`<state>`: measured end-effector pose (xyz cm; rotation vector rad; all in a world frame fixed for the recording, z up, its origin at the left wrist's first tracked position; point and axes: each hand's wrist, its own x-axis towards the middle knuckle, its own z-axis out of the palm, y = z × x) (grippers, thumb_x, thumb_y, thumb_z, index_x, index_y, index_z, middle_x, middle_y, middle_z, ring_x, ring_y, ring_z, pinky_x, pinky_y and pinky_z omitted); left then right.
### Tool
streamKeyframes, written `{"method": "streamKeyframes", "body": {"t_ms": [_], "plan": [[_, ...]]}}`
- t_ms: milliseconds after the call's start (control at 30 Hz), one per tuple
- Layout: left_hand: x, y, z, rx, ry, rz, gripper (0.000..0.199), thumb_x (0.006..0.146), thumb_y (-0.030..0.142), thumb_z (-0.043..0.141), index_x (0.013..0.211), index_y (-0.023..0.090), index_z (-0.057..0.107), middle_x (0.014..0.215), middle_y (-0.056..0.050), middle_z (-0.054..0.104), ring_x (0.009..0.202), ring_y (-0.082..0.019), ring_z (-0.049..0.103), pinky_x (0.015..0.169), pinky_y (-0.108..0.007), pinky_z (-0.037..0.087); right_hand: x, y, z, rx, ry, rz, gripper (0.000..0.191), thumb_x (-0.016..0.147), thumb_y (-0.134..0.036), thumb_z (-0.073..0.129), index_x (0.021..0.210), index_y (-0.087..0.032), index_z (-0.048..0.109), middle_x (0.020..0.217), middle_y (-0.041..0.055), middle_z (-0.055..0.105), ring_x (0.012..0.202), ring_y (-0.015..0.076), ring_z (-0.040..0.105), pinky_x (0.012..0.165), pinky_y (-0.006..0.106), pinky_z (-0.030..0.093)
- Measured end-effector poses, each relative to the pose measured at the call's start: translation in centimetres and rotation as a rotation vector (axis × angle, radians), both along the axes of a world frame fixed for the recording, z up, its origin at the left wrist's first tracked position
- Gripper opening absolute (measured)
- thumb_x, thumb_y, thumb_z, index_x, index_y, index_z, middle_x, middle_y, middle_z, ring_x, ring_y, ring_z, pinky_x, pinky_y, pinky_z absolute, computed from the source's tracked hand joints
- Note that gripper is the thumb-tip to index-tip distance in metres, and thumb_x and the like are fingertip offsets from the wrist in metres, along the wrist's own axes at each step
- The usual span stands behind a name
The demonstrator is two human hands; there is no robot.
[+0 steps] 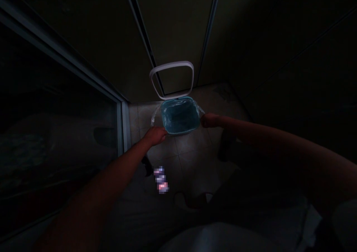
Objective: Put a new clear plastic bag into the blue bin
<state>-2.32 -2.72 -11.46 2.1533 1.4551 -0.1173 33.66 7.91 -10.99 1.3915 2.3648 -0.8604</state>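
A blue-green trash bin (181,120) stands on the floor, its mouth facing up at me. Clear plastic bag film (154,116) lines it and hangs out over its rim on both sides. Hinged up at the back is a pale rim frame (193,77). My left hand (156,135) is closed at the front left corner, gripping the bag's edge. On the right side, my right hand (209,120) is closed on the bag's edge by the rim. Dim light hides my fingertips.
A glass door with a metal frame (122,127) is on the left, and dark panels (178,28) rise behind the bin. Below my left hand, a lit, blurred-out object (161,180) shows over the tiled floor (192,147). Shadow covers the right side.
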Motion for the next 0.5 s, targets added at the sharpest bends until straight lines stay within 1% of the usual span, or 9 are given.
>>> {"method": "streamKeyframes", "body": {"t_ms": [100, 167, 233, 300, 367, 433, 500], "plan": [[-0.3, 0.2, -0.1, 0.034, 0.041, -0.015, 0.014, 0.085, 0.024, 0.065, 0.09, 0.026, 0.077, 0.107, -0.007, 0.074, 0.105, -0.027, 0.068, 0.101, -0.038, 0.046, -0.4, 0.5, 0.2, 0.06, -0.096, 0.015, 0.015, 0.083, -0.021, 0.07, 0.093, -0.021, 0.081, 0.098, 0.0062, 0.078, 0.088, 0.0183, 0.07, 0.074, 0.022, 0.048], [-0.6, 0.4, 0.0, 0.049, 0.1, -0.016, 0.016, 0.088, 0.025, 0.061, 0.09, 0.026, 0.077, 0.106, -0.007, 0.073, 0.103, -0.026, 0.068, 0.095, -0.036, 0.048, -0.6, 1.0, 0.2, 0.07, -0.086, 0.004, 0.018, 0.085, -0.022, 0.07, 0.098, -0.023, 0.082, 0.102, 0.0059, 0.078, 0.091, 0.0189, 0.071, 0.075, 0.022, 0.048], [-0.9, 0.8, 0.3, 0.062, 0.132, 0.034, 0.018, 0.09, 0.026, 0.058, 0.089, 0.026, 0.076, 0.105, -0.006, 0.074, 0.099, -0.024, 0.069, 0.09, -0.033, 0.049, -0.4, 1.5, 0.0, 0.065, -0.082, -0.005, 0.027, 0.084, -0.018, 0.069, 0.107, -0.025, 0.082, 0.109, 0.005, 0.078, 0.097, 0.0201, 0.072, 0.08, 0.023, 0.05], [-1.3, 1.6, 0.5, 0.094, 0.117, 0.159, 0.018, 0.092, 0.027, 0.057, 0.089, 0.026, 0.074, 0.104, -0.005, 0.074, 0.096, -0.022, 0.069, 0.085, -0.032, 0.049, -0.2, 2.3, -0.4, 0.072, -0.081, -0.034, 0.043, 0.081, -0.011, 0.067, 0.119, -0.027, 0.08, 0.119, 0.0046, 0.077, 0.107, 0.0216, 0.071, 0.088, 0.025, 0.052], [-1.9, 3.1, 0.6, 0.142, 0.051, 0.333, 0.017, 0.093, 0.028, 0.056, 0.093, 0.025, 0.073, 0.103, -0.005, 0.075, 0.096, -0.022, 0.069, 0.083, -0.03, 0.049, 0.0, 3.3, -0.8, 0.088, -0.062, -0.106, 0.052, 0.08, -0.007, 0.065, 0.128, -0.026, 0.076, 0.126, 0.0056, 0.075, 0.116, 0.0225, 0.069, 0.093, 0.026, 0.051], [-2.6, 5.1, 0.6, 0.186, -0.041, 0.513, 0.016, 0.092, 0.027, 0.058, 0.101, 0.023, 0.071, 0.107, -0.006, 0.074, 0.1, -0.021, 0.069, 0.086, -0.03, 0.05, 0.0, 4.6, -1.1, 0.117, -0.009, -0.193, 0.05, 0.083, -0.009, 0.064, 0.13, -0.022, 0.074, 0.129, 0.0075, 0.073, 0.119, 0.0227, 0.068, 0.095, 0.026, 0.051], [-3.3, 7.3, 0.2, 0.214, -0.099, 0.64, 0.025, 0.091, 0.026, 0.061, 0.115, 0.021, 0.069, 0.117, -0.009, 0.073, 0.107, -0.022, 0.068, 0.091, -0.031, 0.05, -0.3, 6.0, -1.1, 0.159, 0.048, -0.289, 0.046, 0.086, -0.012, 0.065, 0.131, -0.018, 0.071, 0.13, 0.0096, 0.073, 0.117, 0.0225, 0.068, 0.094, 0.025, 0.051]]}}
